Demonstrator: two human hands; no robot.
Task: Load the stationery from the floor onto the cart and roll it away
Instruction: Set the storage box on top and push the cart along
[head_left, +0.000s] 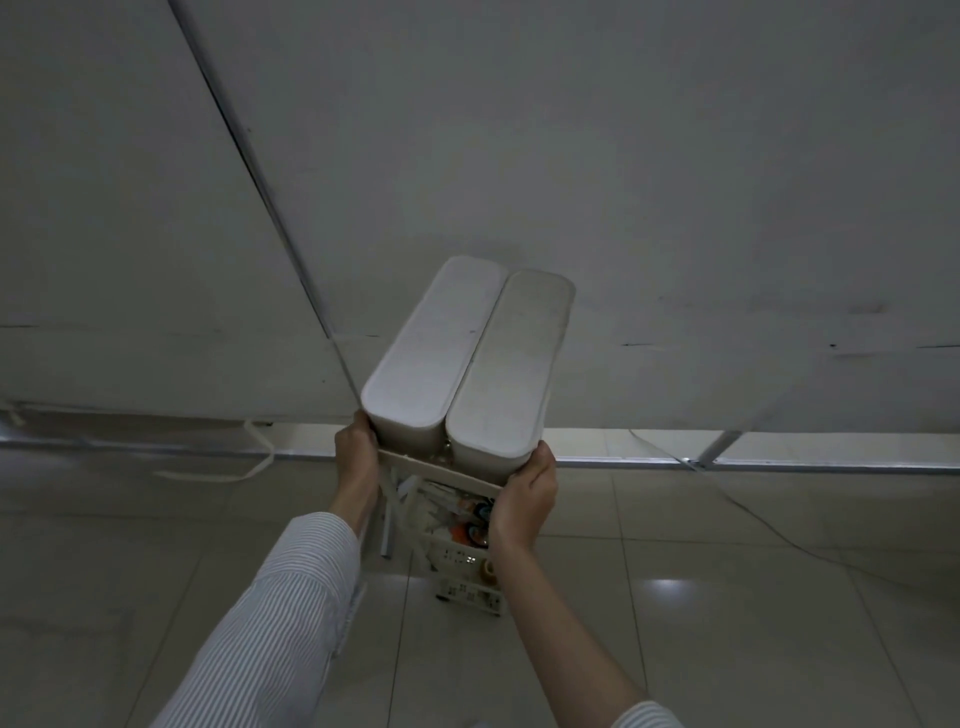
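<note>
Both hands grip the cart's (470, 551) near top edge, left hand (356, 451) at one corner, right hand (524, 498) at the other. Two white lidded boxes (462, 358) sit side by side on top, stationery packed in the tiers below. I'd push slow and level so the boxes don't slide.

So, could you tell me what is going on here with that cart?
A person in a striped shirt grips a small white cart at its top edge, the left hand on the near left corner and the right hand on the near right. Two long white lidded boxes lie side by side on top. The tiers below hold mixed stationery, including what look like tape rolls. The cart stands on a tiled floor beside a white wall panel.
</note>
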